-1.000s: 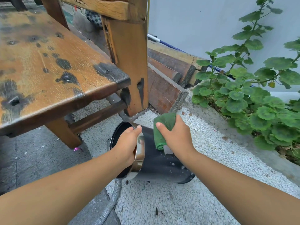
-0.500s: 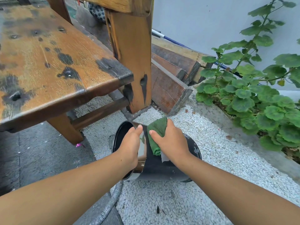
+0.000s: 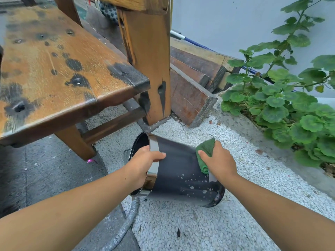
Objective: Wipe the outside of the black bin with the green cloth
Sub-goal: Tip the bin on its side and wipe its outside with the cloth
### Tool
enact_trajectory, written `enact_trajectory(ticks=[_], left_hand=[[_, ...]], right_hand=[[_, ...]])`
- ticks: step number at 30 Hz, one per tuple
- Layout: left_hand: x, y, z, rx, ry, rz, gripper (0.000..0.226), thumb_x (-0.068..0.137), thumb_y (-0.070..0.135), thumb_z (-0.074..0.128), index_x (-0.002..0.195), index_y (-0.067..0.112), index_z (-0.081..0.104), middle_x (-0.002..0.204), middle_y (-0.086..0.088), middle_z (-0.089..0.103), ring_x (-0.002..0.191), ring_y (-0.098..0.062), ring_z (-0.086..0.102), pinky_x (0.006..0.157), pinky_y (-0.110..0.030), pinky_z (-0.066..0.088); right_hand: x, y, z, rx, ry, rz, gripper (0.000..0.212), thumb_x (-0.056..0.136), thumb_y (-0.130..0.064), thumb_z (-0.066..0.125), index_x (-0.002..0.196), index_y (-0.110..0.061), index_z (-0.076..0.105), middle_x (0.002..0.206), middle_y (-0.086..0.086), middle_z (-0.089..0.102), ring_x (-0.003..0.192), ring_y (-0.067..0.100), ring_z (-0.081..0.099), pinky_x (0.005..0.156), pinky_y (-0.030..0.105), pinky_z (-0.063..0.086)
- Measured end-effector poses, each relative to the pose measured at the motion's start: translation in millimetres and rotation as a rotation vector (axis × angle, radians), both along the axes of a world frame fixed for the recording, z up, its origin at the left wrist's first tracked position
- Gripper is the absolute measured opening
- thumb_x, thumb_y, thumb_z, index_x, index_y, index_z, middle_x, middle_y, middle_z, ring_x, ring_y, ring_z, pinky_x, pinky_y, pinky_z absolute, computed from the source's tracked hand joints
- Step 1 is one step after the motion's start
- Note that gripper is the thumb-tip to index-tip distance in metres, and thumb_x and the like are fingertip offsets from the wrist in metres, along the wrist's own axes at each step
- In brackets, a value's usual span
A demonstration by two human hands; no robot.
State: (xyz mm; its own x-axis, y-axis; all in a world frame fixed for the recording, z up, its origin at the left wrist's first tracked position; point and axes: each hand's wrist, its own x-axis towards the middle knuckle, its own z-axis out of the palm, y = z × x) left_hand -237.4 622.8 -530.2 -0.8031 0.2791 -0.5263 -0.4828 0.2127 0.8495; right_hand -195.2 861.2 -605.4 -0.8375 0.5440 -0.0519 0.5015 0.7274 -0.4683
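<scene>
we are mid-wipe: lower centre, the black bin [image 3: 177,171] lies tipped on gravel [image 3: 181,223], our left hand [image 3: 143,160] gripping its rim [image 3: 153,144], our right hand [image 3: 219,163] clutching the green cloth [image 3: 205,149] against its wall near the base. next, we judge, the speckled lower side needs passes. the bin's underside is hidden.

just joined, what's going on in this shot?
A person is wiping a black bin outdoors. The bin is tipped sideways over white gravel, with its mouth facing a wooden bench. The left hand grips the shiny rim to steady it. The right hand presses a green cloth against the side wall near the base. Pale specks show lower on the side, so the wipe isn't finished.
</scene>
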Motion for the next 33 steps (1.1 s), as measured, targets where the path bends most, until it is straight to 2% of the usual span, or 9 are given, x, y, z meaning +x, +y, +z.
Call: enact_trajectory(ticks=[7,11,16,19,23,25,27,31,33], left_hand=[[9.5,-17.4,-10.6,0.059,-0.095,-0.558,0.069,0.071,-0.002,0.065,0.131,0.031,0.056,0.120,0.006,0.073,0.105,-0.012,0.067,0.085,-0.024,0.045],[15.1,-13.7,-11.3,0.022,-0.086,-0.549,0.063,0.079,-0.002,0.063,0.128,0.039,0.057,0.120,0.014,0.072,0.105,-0.006,0.063,0.081,-0.023,0.042],[11.3,-7.5,-7.7,0.007,-0.044,-0.450,0.052,0.091,-0.007,0.054,0.122,0.034,0.061,0.102,0.017,0.077,0.083,0.001,0.069,0.063,-0.011,0.047],[4.5,-5.3,1.6,0.035,-0.023,-0.376,0.048,0.089,-0.002,0.059,0.125,0.028,0.060,0.108,0.008,0.076,0.096,-0.009,0.068,0.078,-0.020,0.050],[-7.0,0.5,16.7,0.080,-0.017,-0.258,0.079,0.070,0.012,0.074,0.144,0.018,0.046,0.147,-0.004,0.054,0.134,-0.025,0.048,0.113,-0.040,0.035],[-10.6,5.2,21.5,0.135,-0.026,-0.169,0.057,0.078,0.027,0.077,0.129,0.016,0.055,0.132,0.004,0.066,0.114,-0.009,0.061,0.094,-0.028,0.048],[-10.4,9.3,26.2,0.182,-0.085,-0.098,0.052,0.090,0.049,0.062,0.135,0.025,0.051,0.101,0.016,0.068,0.089,0.000,0.064,0.073,-0.025,0.051],[-7.4,15.2,20.0,0.180,-0.099,-0.025,0.069,0.092,0.065,0.048,0.148,0.024,0.044,0.145,0.009,0.051,0.138,-0.016,0.045,0.110,-0.037,0.037],[-6.7,19.7,15.2,0.246,-0.074,-0.022,0.055,0.098,0.056,0.043,0.138,0.021,0.055,0.137,0.007,0.061,0.130,-0.017,0.056,0.104,-0.035,0.045]], right_hand=[[11.7,23.8,-23.3,-0.092,-0.021,-0.099,0.043,0.091,-0.052,0.065,0.101,-0.014,0.048,0.083,0.002,0.060,0.074,0.027,0.060,0.061,0.035,0.046],[14.2,28.9,-24.7,-0.119,0.001,-0.119,0.042,0.089,-0.051,0.069,0.096,-0.014,0.050,0.082,0.002,0.059,0.073,0.025,0.058,0.062,0.035,0.046],[3.1,27.0,-1.4,-0.292,0.134,-0.191,0.040,0.087,-0.048,0.072,0.101,-0.014,0.056,0.089,0.003,0.063,0.077,0.023,0.059,0.066,0.036,0.046],[-6.4,14.6,22.0,-0.374,0.257,-0.169,0.037,0.087,-0.047,0.072,0.104,-0.017,0.058,0.093,-0.001,0.064,0.080,0.018,0.062,0.064,0.033,0.046],[-15.9,-10.3,54.4,-0.479,0.388,-0.085,0.032,0.086,-0.047,0.073,0.105,-0.025,0.061,0.094,-0.010,0.067,0.083,0.006,0.064,0.062,0.024,0.047],[-19.0,-23.3,69.8,-0.525,0.429,-0.048,0.031,0.083,-0.049,0.074,0.103,-0.028,0.062,0.094,-0.011,0.068,0.084,0.006,0.066,0.065,0.025,0.051],[-20.2,-36.8,81.5,-0.575,0.438,0.007,0.033,0.080,-0.050,0.074,0.103,-0.030,0.063,0.096,-0.011,0.071,0.087,0.008,0.069,0.071,0.029,0.056],[-16.1,-66.0,87.8,-0.562,0.387,0.136,0.039,0.077,-0.056,0.071,0.104,-0.030,0.061,0.095,-0.012,0.073,0.086,0.007,0.071,0.079,0.038,0.061],[-14.4,-77.3,83.8,-0.490,0.353,0.183,0.037,0.078,-0.055,0.070,0.100,-0.029,0.058,0.092,-0.010,0.072,0.083,0.010,0.070,0.077,0.043,0.060]])
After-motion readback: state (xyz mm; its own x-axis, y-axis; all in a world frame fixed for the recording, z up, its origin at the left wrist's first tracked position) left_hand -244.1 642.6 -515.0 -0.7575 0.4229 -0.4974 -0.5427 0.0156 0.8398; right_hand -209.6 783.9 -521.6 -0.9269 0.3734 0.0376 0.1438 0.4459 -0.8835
